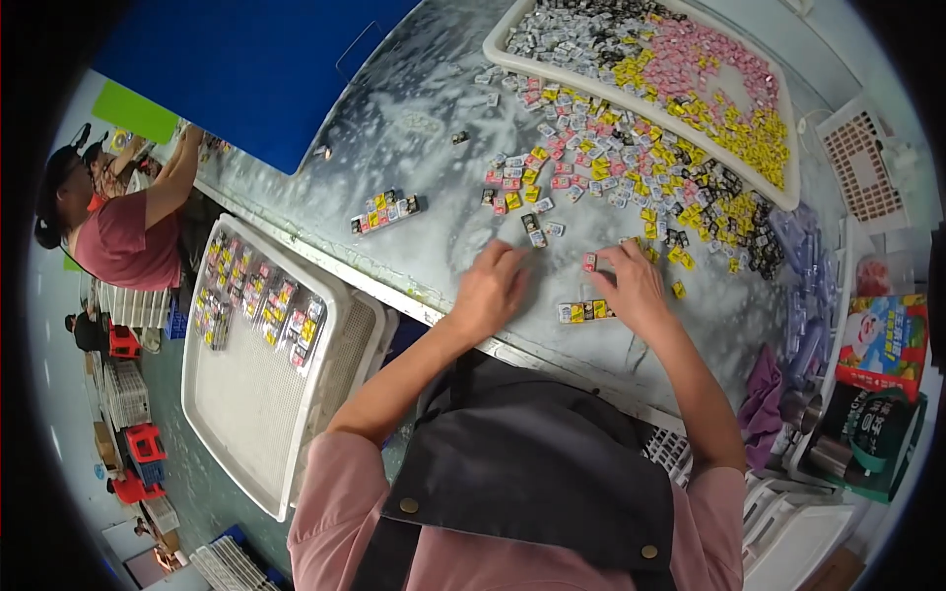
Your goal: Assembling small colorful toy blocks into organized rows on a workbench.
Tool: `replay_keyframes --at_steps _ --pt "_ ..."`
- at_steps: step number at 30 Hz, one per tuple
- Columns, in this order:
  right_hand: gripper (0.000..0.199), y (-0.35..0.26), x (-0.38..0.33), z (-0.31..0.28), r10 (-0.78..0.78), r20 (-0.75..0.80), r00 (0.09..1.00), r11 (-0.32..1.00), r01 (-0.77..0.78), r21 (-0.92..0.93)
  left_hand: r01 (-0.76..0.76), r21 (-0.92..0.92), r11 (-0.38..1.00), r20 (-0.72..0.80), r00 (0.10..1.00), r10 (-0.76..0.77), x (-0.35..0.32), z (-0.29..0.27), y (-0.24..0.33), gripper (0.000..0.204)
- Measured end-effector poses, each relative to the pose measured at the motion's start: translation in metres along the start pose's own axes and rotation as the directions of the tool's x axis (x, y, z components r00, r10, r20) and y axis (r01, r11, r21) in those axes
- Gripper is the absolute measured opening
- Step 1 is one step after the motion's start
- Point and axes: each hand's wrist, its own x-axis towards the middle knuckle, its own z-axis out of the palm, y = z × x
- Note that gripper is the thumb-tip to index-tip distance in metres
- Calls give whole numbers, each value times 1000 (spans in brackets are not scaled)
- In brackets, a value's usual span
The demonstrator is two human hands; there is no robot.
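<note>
My left hand hovers above the table's near edge with its fingers curled and slightly blurred; anything inside them is hidden. Just beyond its fingertips lies a short row of small black and white packets. At my right hand, a small pink packet sits between the thumb and index fingertip. Below that hand, a row of yellow, black and white packets lies on the table, its right end close to the wrist. A grouped block of mixed packets rests farther left.
Loose packets spread from a white tray at the back right. A white crate with packed groups stands left, below table height. Purple cloth and clear plastic sleeves lie right. A co-worker works at far left beside a blue board.
</note>
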Motion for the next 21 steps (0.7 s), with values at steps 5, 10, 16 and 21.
replay_keyframes --at_steps 5,10,16,21 --pt "22 14 24 18 -35 12 999 999 35 21 -21 202 979 -33 999 28 32 40 -2 39" --pt "20 10 57 31 -73 19 997 996 74 -41 81 244 966 -15 997 -80 48 42 4 37" --pt "17 -5 57 30 -59 73 996 998 62 -30 51 181 982 15 998 -55 45 35 -2 33" --pt "22 -6 48 27 -23 93 995 998 28 -55 -62 131 989 64 997 54 45 27 0 31"
